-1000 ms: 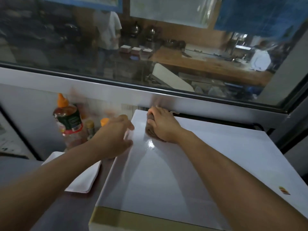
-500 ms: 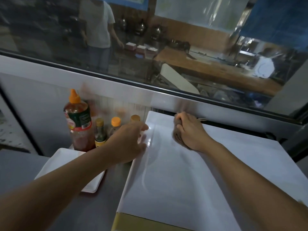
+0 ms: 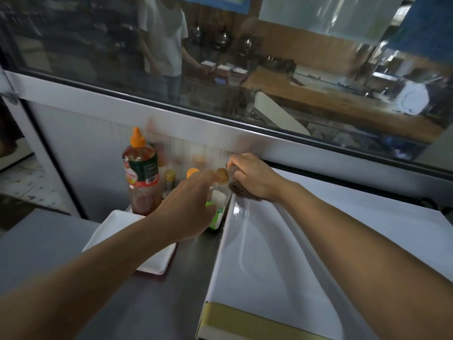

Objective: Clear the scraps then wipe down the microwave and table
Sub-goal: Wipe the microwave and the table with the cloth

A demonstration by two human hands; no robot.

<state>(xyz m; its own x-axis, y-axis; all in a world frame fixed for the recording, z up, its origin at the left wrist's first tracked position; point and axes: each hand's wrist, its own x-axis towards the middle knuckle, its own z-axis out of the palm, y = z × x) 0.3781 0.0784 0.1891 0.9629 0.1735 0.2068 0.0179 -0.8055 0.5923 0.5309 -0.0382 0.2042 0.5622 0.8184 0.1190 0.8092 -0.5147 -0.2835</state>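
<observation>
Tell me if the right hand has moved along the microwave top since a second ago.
Yes: the right hand with its cloth slid left to the microwave top's back-left corner.

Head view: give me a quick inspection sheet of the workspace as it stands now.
Surface: grey table, bare part dull; no scraps seen.
Job's things: white microwave top glossy; brown cloth at its back left corner.
Clutter: large sauce bottle, small orange-capped bottles, white tray left of the microwave.
Hands: right hand grips the cloth; left hand over a small green-labelled bottle, grip unclear.
Cables: nothing seen.
Surroundings: window behind, a person beyond it.
</observation>
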